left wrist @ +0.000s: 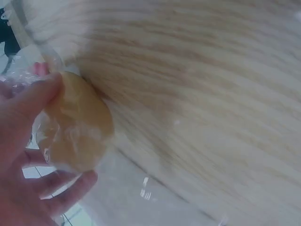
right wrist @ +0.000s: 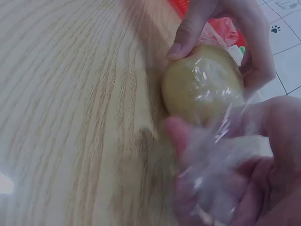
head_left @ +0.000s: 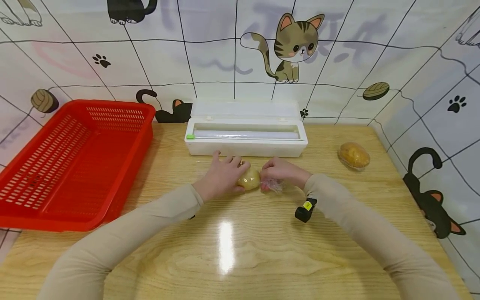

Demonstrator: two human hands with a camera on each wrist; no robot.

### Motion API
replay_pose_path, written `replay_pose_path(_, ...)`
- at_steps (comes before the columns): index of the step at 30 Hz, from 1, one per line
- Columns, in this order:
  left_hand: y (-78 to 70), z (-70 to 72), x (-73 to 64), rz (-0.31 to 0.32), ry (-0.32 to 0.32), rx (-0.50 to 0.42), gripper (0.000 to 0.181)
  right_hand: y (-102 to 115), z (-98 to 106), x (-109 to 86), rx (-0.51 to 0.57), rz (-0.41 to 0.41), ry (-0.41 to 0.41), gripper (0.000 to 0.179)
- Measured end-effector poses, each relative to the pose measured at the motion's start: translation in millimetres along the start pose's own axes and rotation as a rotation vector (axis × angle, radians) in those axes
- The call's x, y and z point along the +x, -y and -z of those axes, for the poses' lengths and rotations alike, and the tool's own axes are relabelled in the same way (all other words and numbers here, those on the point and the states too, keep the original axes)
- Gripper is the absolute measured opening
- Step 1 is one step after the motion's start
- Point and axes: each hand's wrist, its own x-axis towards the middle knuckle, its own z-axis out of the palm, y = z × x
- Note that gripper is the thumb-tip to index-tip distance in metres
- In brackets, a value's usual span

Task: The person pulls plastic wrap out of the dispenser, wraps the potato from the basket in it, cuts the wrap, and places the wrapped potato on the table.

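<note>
A round, yellow, bun-like food wrapped in clear cling film lies low over the table, between both hands. My left hand grips it from the left; in the left wrist view its thumb lies on one side and the other fingers reach around the other. From the right, my right hand pinches the bunched loose end of the film close against the food. Behind the hands stands a white cling film dispenser, lid raised and a film roll inside.
A red perforated basket stands on the left. Another film-wrapped, golden bun-like food rests at the right of the wooden table. A cat-patterned cloth hangs behind, and a black wrist camera sits at the right wrist.
</note>
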Motion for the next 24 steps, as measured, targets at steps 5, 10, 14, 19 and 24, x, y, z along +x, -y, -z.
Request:
replay_pose_path(5,-4.5,0.6,0.6,0.011,-0.039,0.056,0.062,10.4,1.7,-0.8,-0.263,-0.023,-0.002,0.018)
replay_pose_path(10,-6.0,2.2,0.5,0.019,-0.051,0.084,0.061,16.9,4.9,-1.3,-0.273,-0.079,0.037,0.016)
replay_pose_path(14,-6.6,2.5,1.0,0.001,-0.056,0.083,0.062,16.8,6.2,1.3,-0.217,-0.146,0.05,0.022)
replay_pose_path(19,-7.3,0.8,1.1,-0.012,-0.084,0.081,0.061,16.3,7.1,3.7,-0.144,-0.201,0.062,0.024)
replay_pose_path(24,-7.2,-0.3,-0.2,-0.025,-0.119,0.088,0.061,17.3,6.8,3.7,-0.055,-0.217,0.067,0.018)
